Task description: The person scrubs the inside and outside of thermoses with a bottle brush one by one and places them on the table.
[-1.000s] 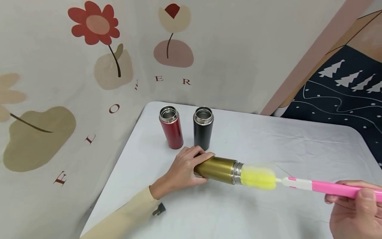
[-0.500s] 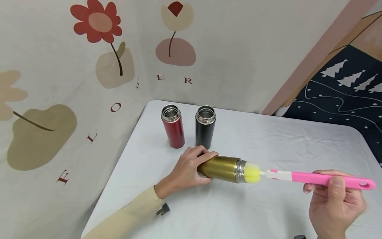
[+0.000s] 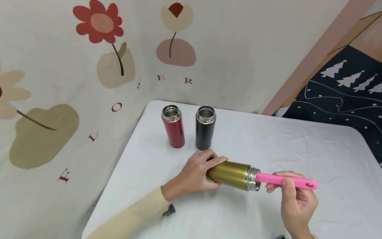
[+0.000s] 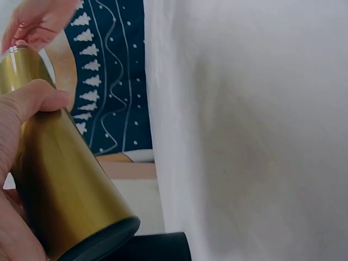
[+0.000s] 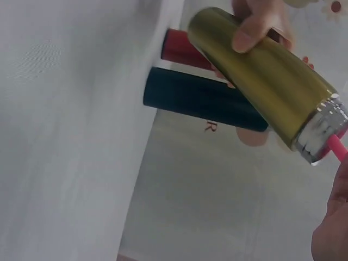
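A gold flask lies on its side just above the white table, steel mouth to the right. My left hand grips its base end, thumb on top. The flask fills the left wrist view and shows in the right wrist view. My right hand pinches the pink handle of a bottle brush. The yellow sponge head is hidden inside the flask; only the handle sticks out of the mouth.
A red flask and a black flask stand upright, open-topped, behind the left hand near the table's back left corner. A flower-printed cloth hangs behind and to the left. A dark tree-patterned cloth is at the right.
The right hand moved left and pushed the brush into the gold flask; the yellow sponge, outside the mouth a second ago, is now fully inside. The left hand kept holding the flask.
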Available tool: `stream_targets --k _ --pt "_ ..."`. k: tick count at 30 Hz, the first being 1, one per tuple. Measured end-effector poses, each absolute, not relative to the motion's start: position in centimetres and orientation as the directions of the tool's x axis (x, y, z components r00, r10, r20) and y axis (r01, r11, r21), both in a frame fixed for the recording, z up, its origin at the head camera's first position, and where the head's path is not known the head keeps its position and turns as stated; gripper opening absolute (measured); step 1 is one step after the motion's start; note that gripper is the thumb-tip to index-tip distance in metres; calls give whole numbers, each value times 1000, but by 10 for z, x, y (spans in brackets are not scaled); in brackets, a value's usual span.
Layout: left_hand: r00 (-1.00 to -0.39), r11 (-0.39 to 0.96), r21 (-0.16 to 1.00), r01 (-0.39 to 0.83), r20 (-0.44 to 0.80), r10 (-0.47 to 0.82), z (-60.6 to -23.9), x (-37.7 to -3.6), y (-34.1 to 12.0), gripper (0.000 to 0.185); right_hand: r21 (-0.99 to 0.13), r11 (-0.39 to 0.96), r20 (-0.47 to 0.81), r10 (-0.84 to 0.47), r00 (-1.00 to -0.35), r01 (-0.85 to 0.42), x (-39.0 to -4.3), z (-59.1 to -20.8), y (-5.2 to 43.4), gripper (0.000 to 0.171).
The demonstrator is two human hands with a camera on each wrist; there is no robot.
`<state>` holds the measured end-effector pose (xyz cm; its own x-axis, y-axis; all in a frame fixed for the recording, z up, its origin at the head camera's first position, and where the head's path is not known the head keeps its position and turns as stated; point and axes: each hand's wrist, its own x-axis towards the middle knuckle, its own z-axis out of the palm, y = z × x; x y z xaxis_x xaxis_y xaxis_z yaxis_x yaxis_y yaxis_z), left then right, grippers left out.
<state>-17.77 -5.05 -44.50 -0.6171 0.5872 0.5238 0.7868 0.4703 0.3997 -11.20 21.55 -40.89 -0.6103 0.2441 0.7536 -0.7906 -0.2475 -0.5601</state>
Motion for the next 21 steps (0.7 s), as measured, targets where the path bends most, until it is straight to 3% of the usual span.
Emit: stream_targets --k 10,21 --pt "-650 508 407 759 530 545 -441 -179 -67 71 -552 -406 646 343 -682 -728 -102 -397 236 20" --pt "-666 521 419 744 526 528 -441 -173 -85 74 -574 -404 525 485 -699 -712 -87 -386 261 26"
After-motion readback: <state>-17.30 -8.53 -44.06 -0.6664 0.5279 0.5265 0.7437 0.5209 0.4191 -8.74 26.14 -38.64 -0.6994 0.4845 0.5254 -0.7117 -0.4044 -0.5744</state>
